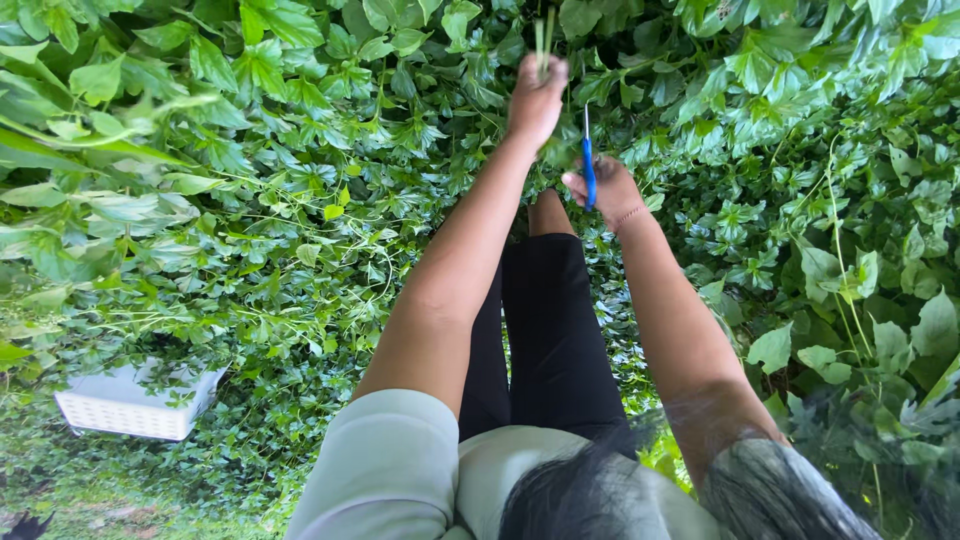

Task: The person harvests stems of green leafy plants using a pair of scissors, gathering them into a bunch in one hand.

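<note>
both arms stretched out fwd from the body, elbows nearly straight, reaching into a thick bank of green leafy vines (250,150). left hand (535,100) is farthest out, fist closed round a small bunch of thin green stems (543,40) that stick up past the knuckles twd the top edge. right hand (610,192) sits a bit nearer the body & to the right, fingers curled shut round blue-handled scissors (589,170), thin metal blade pointing up twd the left wrist; can't tell if the blades are open or shut, too small. tip of the scissors is just beside the left hand, not clearly touching. thin bracelet at the right wrist. hands are close together but apart, w/ leaves showing between them. below the arms, black trousers (555,330) w/ a bare knee poking out just under the right hand, & a pale short-sleeved top (390,470) at the bottom edge; dark hair blurs the lower right. room to move: foliage crowds in on left, top & right, leaves brushing both forearms, only real gap is the strip over the legs. lower left, well apart from the hands, a white perforated plastic crate (135,405) sits half buried in the vines.
</note>
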